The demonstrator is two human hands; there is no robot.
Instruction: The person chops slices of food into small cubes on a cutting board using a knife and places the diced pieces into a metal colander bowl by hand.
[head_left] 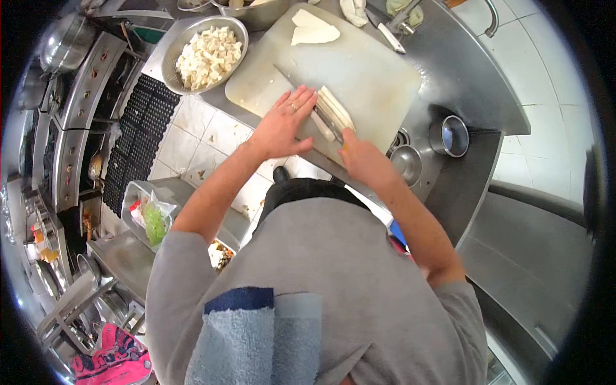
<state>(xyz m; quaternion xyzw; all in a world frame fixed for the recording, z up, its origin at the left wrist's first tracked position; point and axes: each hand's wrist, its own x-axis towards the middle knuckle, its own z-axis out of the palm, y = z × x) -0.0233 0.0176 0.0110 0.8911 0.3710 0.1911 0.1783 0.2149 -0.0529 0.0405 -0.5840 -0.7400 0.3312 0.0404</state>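
On the pale cutting board (366, 77), my right hand (367, 162) grips the handle of a long kitchen knife (329, 120). Its blade runs away to the upper left and passes beneath the fingers of my left hand (281, 127). That hand lies flat with the thumb spread; what its fingertips press on is partly hidden. Pale vegetable strips (337, 108) lie along the blade's right side, and another pale piece (323, 126) lies on its left. Two larger pale slices (314, 29) rest at the board's far edge.
A metal colander (168, 67) full of pale cubes stands left of the board. Behind the board lies a white-handled utensil (391, 38). A metal cup (453, 136) and a small bowl (406, 165) are on the right. Below left is a waste bin (138, 192).
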